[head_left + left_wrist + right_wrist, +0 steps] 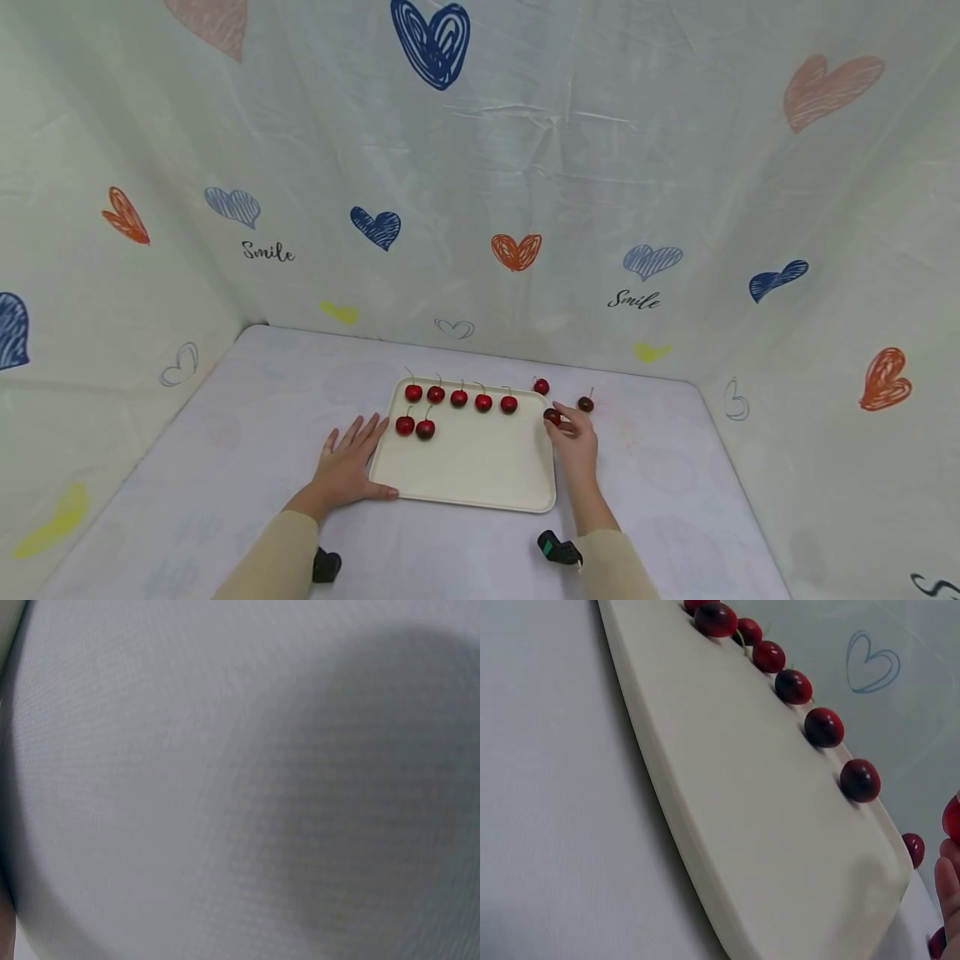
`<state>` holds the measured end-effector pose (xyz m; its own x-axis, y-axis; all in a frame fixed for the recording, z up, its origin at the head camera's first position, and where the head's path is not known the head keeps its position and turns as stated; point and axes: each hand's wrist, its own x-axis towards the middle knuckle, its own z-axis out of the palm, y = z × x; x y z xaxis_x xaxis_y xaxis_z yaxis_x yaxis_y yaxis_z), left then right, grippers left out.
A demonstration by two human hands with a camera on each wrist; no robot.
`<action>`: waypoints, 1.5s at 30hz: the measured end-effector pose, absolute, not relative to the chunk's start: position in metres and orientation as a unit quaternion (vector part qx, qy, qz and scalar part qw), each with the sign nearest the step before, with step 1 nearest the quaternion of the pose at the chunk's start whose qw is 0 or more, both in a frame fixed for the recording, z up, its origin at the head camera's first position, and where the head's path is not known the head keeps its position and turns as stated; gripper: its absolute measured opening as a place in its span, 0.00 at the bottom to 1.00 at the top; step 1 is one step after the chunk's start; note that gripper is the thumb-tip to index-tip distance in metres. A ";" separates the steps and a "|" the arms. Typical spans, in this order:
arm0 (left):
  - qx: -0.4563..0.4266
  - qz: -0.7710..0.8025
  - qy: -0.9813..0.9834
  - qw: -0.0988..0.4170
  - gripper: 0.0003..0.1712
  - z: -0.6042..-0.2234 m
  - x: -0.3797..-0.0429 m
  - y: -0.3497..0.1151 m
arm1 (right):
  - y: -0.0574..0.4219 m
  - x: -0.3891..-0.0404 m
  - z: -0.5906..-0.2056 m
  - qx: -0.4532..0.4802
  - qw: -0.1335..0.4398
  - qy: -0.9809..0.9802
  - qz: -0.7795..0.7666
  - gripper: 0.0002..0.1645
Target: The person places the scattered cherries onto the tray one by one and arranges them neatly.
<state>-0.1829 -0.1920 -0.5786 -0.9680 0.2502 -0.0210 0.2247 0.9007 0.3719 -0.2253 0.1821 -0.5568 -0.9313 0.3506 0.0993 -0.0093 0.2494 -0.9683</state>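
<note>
A cream rectangular tray [480, 471] lies on the table. Along its back edge several dark red cherries [459, 398] with stems form a row, and two more cherries [425, 429] sit in front of that row's left end. My right hand [577, 450] pinches a cherry [552, 417] between thumb and fingers over the tray's right edge; this held cherry [952, 819] shows at the right border of the right wrist view. With fingers spread, my left hand [347, 471] rests at the tray's left side, its thumb along the front left corner.
Beyond the tray's back right corner, one loose cherry [541, 386] lies on the white tablecloth [660, 467]. Another loose cherry [586, 403] is just past my right fingers. A white curtain [480, 167] printed with hearts surrounds the table. Mostly pale cloth [150, 787] and shadow fill the left wrist view.
</note>
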 end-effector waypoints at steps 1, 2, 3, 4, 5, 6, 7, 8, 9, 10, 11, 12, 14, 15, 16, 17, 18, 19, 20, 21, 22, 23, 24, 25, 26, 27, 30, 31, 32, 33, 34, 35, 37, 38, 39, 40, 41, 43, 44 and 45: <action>0.122 0.188 0.974 0.035 0.73 -0.579 -0.183 -0.192 | 0.180 -0.224 -0.555 -0.103 0.150 -0.775 0.606 0.22; 0.122 0.189 0.974 0.034 0.73 -0.579 -0.183 -0.192 | 0.178 -0.223 -0.554 -0.096 0.149 -0.773 0.609 0.22; 0.123 0.190 0.973 0.033 0.73 -0.580 -0.183 -0.191 | 0.176 -0.223 -0.553 -0.088 0.149 -0.769 0.615 0.22; 0.124 0.192 0.973 0.032 0.73 -0.580 -0.183 -0.191 | 0.173 -0.222 -0.552 -0.080 0.149 -0.765 0.622 0.22; 0.124 0.193 0.973 0.031 0.73 -0.581 -0.183 -0.191 | 0.171 -0.221 -0.552 -0.071 0.149 -0.763 0.625 0.22; 0.124 0.193 0.973 0.031 0.73 -0.581 -0.183 -0.191 | 0.169 -0.220 -0.552 -0.065 0.147 -0.760 0.629 0.22; 0.124 0.194 0.973 0.031 0.73 -0.581 -0.183 -0.191 | 0.166 -0.219 -0.551 -0.060 0.144 -0.756 0.635 0.22; 0.125 0.195 0.972 0.029 0.73 -0.581 -0.183 -0.191 | 0.163 -0.218 -0.551 -0.056 0.138 -0.750 0.644 0.23; 0.125 0.196 0.972 0.029 0.73 -0.581 -0.183 -0.191 | 0.161 -0.217 -0.550 -0.051 0.134 -0.744 0.652 0.23; 0.125 0.195 0.972 0.029 0.73 -0.581 -0.183 -0.191 | 0.158 -0.216 -0.550 -0.047 0.128 -0.740 0.659 0.23; 0.125 0.194 0.973 0.027 0.73 -0.581 -0.182 -0.191 | 0.156 -0.215 -0.550 -0.045 0.121 -0.735 0.666 0.24; 0.126 0.194 0.973 0.027 0.73 -0.581 -0.182 -0.191 | 0.153 -0.214 -0.549 -0.045 0.113 -0.726 0.676 0.24; 0.126 0.190 0.973 0.027 0.73 -0.580 -0.182 -0.191 | 0.147 -0.212 -0.549 -0.041 0.101 -0.709 0.697 0.24; 0.127 0.189 0.973 0.026 0.73 -0.579 -0.182 -0.191 | 0.145 -0.212 -0.549 -0.037 0.097 -0.702 0.704 0.23; 0.128 0.188 0.974 0.025 0.73 -0.579 -0.182 -0.192 | 0.141 -0.211 -0.549 -0.033 0.094 -0.694 0.713 0.23; 0.127 0.187 0.974 0.026 0.73 -0.579 -0.182 -0.192 | 0.138 -0.211 -0.550 -0.029 0.090 -0.687 0.720 0.23; 0.126 0.186 0.974 0.027 0.73 -0.579 -0.182 -0.192 | 0.135 -0.210 -0.550 -0.025 0.088 -0.682 0.725 0.23; 0.125 0.185 0.974 0.029 0.72 -0.579 -0.182 -0.192 | 0.132 -0.209 -0.550 -0.020 0.086 -0.679 0.729 0.23; 0.124 0.186 0.974 0.030 0.72 -0.579 -0.182 -0.192 | 0.130 -0.209 -0.551 -0.018 0.083 -0.676 0.732 0.23; 0.124 0.187 0.974 0.032 0.72 -0.579 -0.183 -0.192 | 0.127 -0.209 -0.552 -0.015 0.080 -0.674 0.734 0.23; 0.125 0.187 0.974 0.032 0.72 -0.579 -0.183 -0.192 | 0.125 -0.208 -0.552 -0.014 0.076 -0.673 0.736 0.23; 0.123 0.187 0.974 0.034 0.72 -0.579 -0.183 -0.192 | 0.122 -0.208 -0.554 -0.013 0.072 -0.673 0.736 0.24; 0.122 0.187 0.974 0.036 0.72 -0.579 -0.183 -0.191 | 0.120 -0.208 -0.554 -0.013 0.069 -0.676 0.733 0.24; 0.122 0.188 0.974 0.035 0.72 -0.578 -0.183 -0.191 | 0.118 -0.207 -0.555 -0.014 0.065 -0.682 0.729 0.24; 0.123 0.188 0.974 0.034 0.72 -0.579 -0.183 -0.191 | 0.116 -0.207 -0.555 -0.015 0.062 -0.687 0.724 0.24; 0.122 0.188 0.974 0.034 0.72 -0.579 -0.183 -0.191 | 0.113 -0.207 -0.556 -0.014 0.060 -0.692 0.720 0.23; 0.120 0.186 0.975 0.035 0.72 -0.579 -0.183 -0.192 | 0.106 -0.205 -0.557 -0.008 0.054 -0.699 0.713 0.23; 0.120 0.185 0.975 0.036 0.73 -0.579 -0.183 -0.192 | 0.103 -0.205 -0.557 -0.009 0.048 -0.695 0.718 0.23; 0.120 0.185 0.975 0.036 0.73 -0.579 -0.184 -0.192 | 0.101 -0.205 -0.557 -0.012 0.040 -0.690 0.723 0.23; 0.118 0.184 0.975 0.037 0.73 -0.579 -0.184 -0.191 | 0.098 -0.203 -0.554 -0.012 0.033 -0.687 0.726 0.22; 0.118 0.182 0.975 0.037 0.73 -0.578 -0.184 -0.191 | 0.095 -0.201 -0.551 -0.016 0.026 -0.683 0.730 0.22; 0.117 0.182 0.976 0.036 0.73 -0.578 -0.184 -0.191 | 0.092 -0.199 -0.547 -0.019 0.019 -0.679 0.734 0.22; 0.117 0.180 0.976 0.037 0.72 -0.577 -0.184 -0.191 | 0.085 -0.196 -0.541 -0.025 0.007 -0.670 0.741 0.22; 0.116 0.180 0.976 0.037 0.72 -0.577 -0.184 -0.191 | 0.082 -0.194 -0.538 -0.024 0.004 -0.667 0.744 0.22; 0.116 0.180 0.976 0.038 0.72 -0.577 -0.184 -0.190 | 0.078 -0.192 -0.536 -0.021 0.001 -0.663 0.748 0.22; 0.117 0.180 0.976 0.037 0.73 -0.577 -0.183 -0.190 | 0.076 -0.192 -0.536 -0.018 -0.003 -0.657 0.754 0.23; 0.118 0.182 0.976 0.037 0.73 -0.577 -0.183 -0.190 | 0.073 -0.192 -0.537 -0.014 -0.008 -0.653 0.757 0.23; 0.118 0.182 0.975 0.037 0.73 -0.578 -0.183 -0.191 | 0.069 -0.194 -0.541 -0.009 -0.016 -0.652 0.758 0.25; 0.118 0.183 0.975 0.036 0.73 -0.578 -0.183 -0.191 | 0.067 -0.195 -0.543 -0.005 -0.017 -0.654 0.756 0.25; 0.120 0.182 0.975 0.033 0.73 -0.579 -0.183 -0.191 | 0.066 -0.197 -0.546 -0.005 -0.020 -0.657 0.753 0.25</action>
<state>-0.1827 -0.1912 -0.5787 -0.9692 0.2455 -0.0209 0.2214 0.9048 0.3637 -0.1970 0.0656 -0.5463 -0.9992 -0.0229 -0.0341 0.0369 -0.1353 -0.9901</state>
